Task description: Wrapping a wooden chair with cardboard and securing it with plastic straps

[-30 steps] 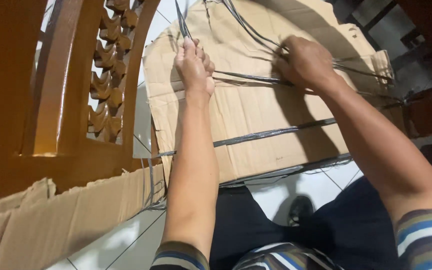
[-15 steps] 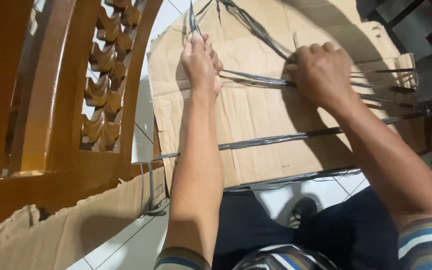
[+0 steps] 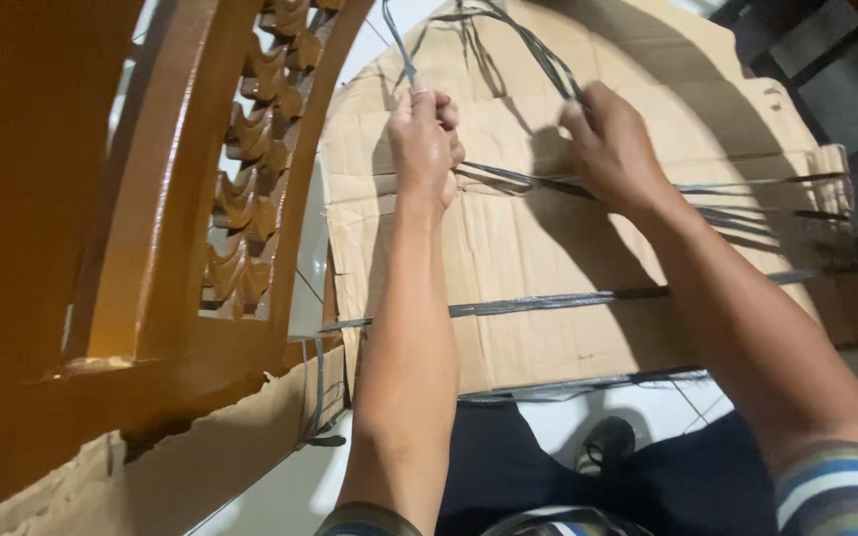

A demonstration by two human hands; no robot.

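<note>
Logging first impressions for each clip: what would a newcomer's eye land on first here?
First the two bare hands at top centre: the left hand and right hand each pinch dark plastic strapping that loops up between them. Under them lies a flattened cardboard sheet crossed by more dark straps. At the left edge a carved, glossy wooden chair frame fills the view.
</note>
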